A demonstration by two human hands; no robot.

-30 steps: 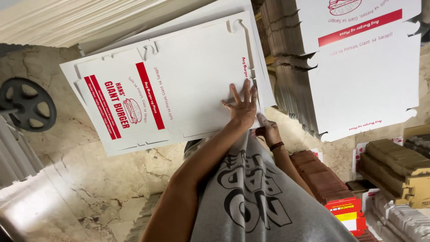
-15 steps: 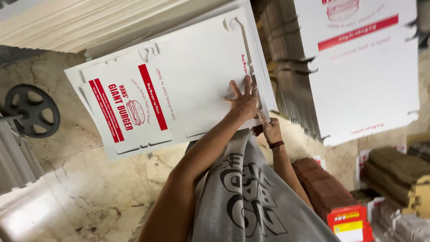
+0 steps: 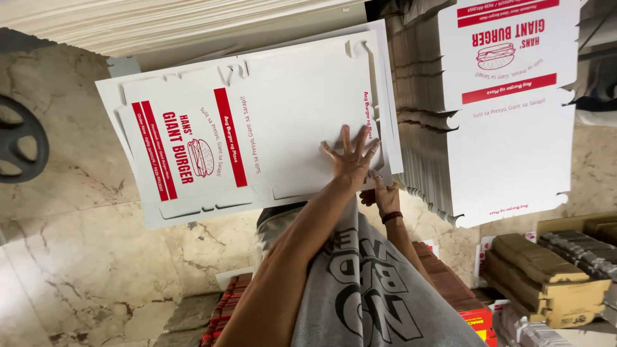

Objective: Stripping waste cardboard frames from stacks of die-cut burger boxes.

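Note:
A flat white cardboard box blank (image 3: 283, 109) with red stripes and a burger drawing lies on top of a few more of the same kind. My left hand (image 3: 351, 159) rests flat on its near right part, fingers spread and holding nothing. Just beside it, my right hand (image 3: 384, 195), with a dark band on the wrist, is curled around the blank's edge. My grey printed shirt (image 3: 379, 289) fills the lower middle of the view.
A tall pile of the same flat blanks (image 3: 508, 128) stands to the right. Brown cardboard bundles (image 3: 546, 276) and a red-brown stack (image 3: 450, 283) sit at the lower right. A black wheel (image 3: 19, 148) is at the left on the marble floor (image 3: 96, 257).
The blank and both hands have drifted slightly rightward and lower in view. Both hands keep their places on the blank.

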